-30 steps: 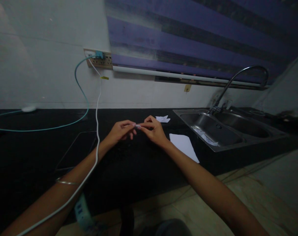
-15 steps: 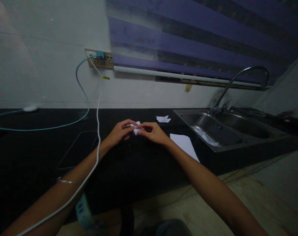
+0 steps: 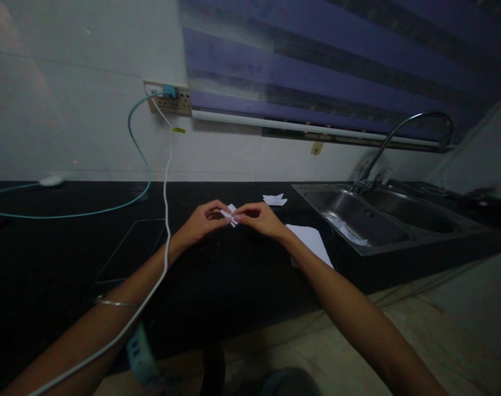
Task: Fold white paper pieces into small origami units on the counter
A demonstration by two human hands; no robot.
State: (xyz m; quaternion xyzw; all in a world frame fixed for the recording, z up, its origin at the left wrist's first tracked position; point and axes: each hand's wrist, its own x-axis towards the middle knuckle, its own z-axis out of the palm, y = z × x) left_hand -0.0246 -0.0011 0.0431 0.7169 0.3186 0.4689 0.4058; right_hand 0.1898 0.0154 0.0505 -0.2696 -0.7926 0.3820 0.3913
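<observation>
Both my hands meet above the black countertop [image 3: 217, 286], pinching a small folded white paper piece [image 3: 230, 215] between their fingertips. My left hand [image 3: 203, 220] grips its left side with curled fingers. My right hand [image 3: 259, 219] grips its right side, thumb and forefinger closed on it. A thin bracelet sits on my left forearm.
A sheet of white paper [image 3: 310, 242] lies right of my hands, and a small folded paper shape [image 3: 274, 200] sits farther back. A steel sink [image 3: 358, 220] with a curved tap is at right. A dark phone [image 3: 131, 250] lies left, under a white cable [image 3: 164, 181]; a teal cable runs from the wall socket.
The paper piece has turned in my fingers and shows more of its folded flaps. My hands have shifted slightly toward each other and a little nearer.
</observation>
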